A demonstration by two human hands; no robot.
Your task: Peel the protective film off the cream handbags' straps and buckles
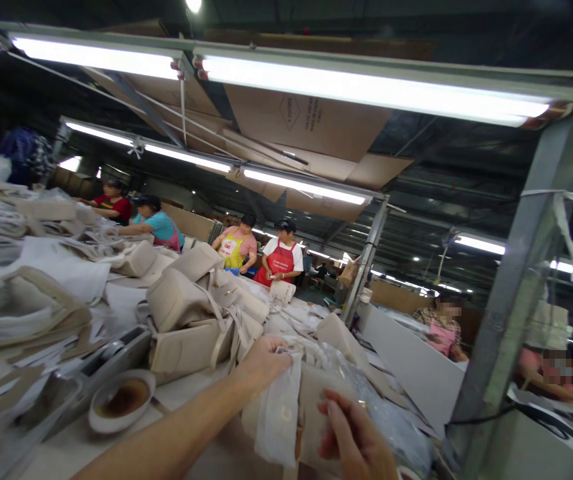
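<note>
My left hand [266,363] reaches across the front of the worktable with its fingers closed on a thin white wrapping sheet [281,413]. The sheet hangs down over a beige handbag [316,413]. Just right of that, my right hand [353,433] hovers close to the bag's side, its fingers half curled and apart, a little blurred. I see nothing in it. Clear plastic film [381,400] lies crumpled beyond the right hand. The bag's lower part is cut off by the frame and my hands.
Beige bags [181,300] lie heaped ahead. On the left are a white bowl of brown liquid [122,400] and a grey metal tool with a roller [96,363]. A metal post [511,267] stands at right. Several people work beyond, one in a red apron [281,263].
</note>
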